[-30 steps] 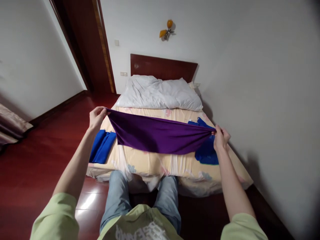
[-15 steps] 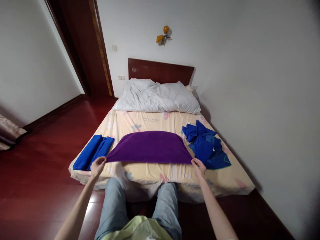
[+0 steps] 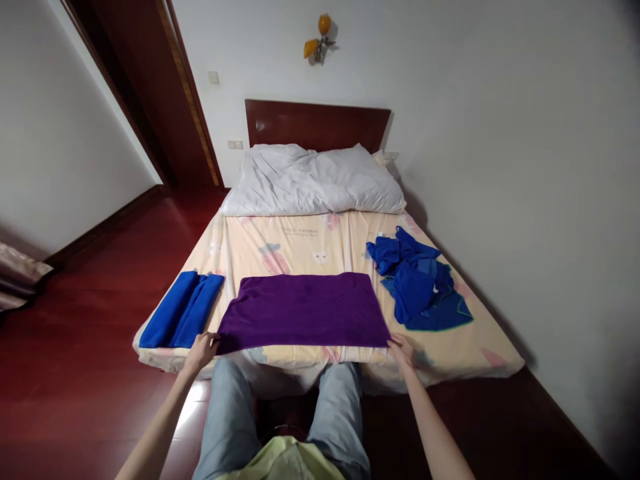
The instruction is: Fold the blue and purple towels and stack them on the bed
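A purple towel [image 3: 305,312] lies flat and spread wide across the near part of the bed, with light wrinkles. My left hand [image 3: 204,349] pinches its near left corner. At the near right corner, my right hand [image 3: 401,349] pinches the edge between thumb and fingers. Just beyond my left hand, blue folded towels [image 3: 183,310] lie side by side near the bed's left edge. To the right of the purple towel is a crumpled heap of blue cloths [image 3: 415,280], one with a green-edged corner.
The bed [image 3: 300,243] has a pale patterned sheet, and its near edge meets my knees. White bedding [image 3: 315,181] lies against the dark headboard [image 3: 320,125]. A wall [image 3: 525,167] runs close along the right side. Red flooring [image 3: 100,300] stretches to the left.
The purple towel, billowed up before, now rests flat on the sheet. Both hands have come down and nearer to me with its corners. The view has tilted slightly downward.
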Motion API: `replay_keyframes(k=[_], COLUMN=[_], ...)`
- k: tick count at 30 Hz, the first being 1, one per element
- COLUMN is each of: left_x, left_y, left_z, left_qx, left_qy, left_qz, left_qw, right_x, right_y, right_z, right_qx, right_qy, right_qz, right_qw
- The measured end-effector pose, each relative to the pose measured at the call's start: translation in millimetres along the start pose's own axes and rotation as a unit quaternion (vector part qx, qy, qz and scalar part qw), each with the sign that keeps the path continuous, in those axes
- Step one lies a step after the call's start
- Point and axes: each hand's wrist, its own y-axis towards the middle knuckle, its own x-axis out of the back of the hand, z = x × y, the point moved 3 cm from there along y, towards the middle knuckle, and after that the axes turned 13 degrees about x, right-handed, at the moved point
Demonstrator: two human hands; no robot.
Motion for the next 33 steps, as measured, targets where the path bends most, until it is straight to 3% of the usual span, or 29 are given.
replay_keyframes(k=[4,7,11,14,18,22,25,30,33], left_x=[6.1,7.6,5.6,-2.4,-21.6,-33.3,-30.4,-14.0,-13.9], left_y=[35,78,148,197,244,268,278,287,278], left_z=[-28,-52,-80,-97,-114,-124,-128,-137,-146], left_qx=[-0.05,-0.049,-0.01,0.002,-0.012,-0.061,-0.096,-0.1,-0.079], left_qy=[0.021,-0.002,-0.017,-0.016,-0.001,0.039,0.096,0.153,0.162], left_qz=[-0.024,-0.014,0.008,0.023,0.065,0.132,0.154,0.041,-0.008], left_qw=[0.998,0.999,1.0,1.0,0.998,0.989,0.979,0.982,0.984], right_x=[-10,-24,-44,-53,-56,-54,-54,-54,-54], right_y=[21,28,16,5,4,5,5,5,5], right_z=[-18,-22,-25,-27,-32,-38,-43,-48,-51], right_qx=[-0.057,-0.036,0.031,0.072,0.058,0.049,0.064,0.091,0.099], right_qy=[-0.042,-0.088,-0.19,-0.266,-0.3,-0.305,-0.314,-0.337,-0.352], right_qz=[0.024,0.017,-0.044,-0.055,-0.063,-0.078,-0.08,-0.082,-0.078], right_qw=[0.997,0.995,0.98,0.96,0.95,0.948,0.944,0.934,0.927])
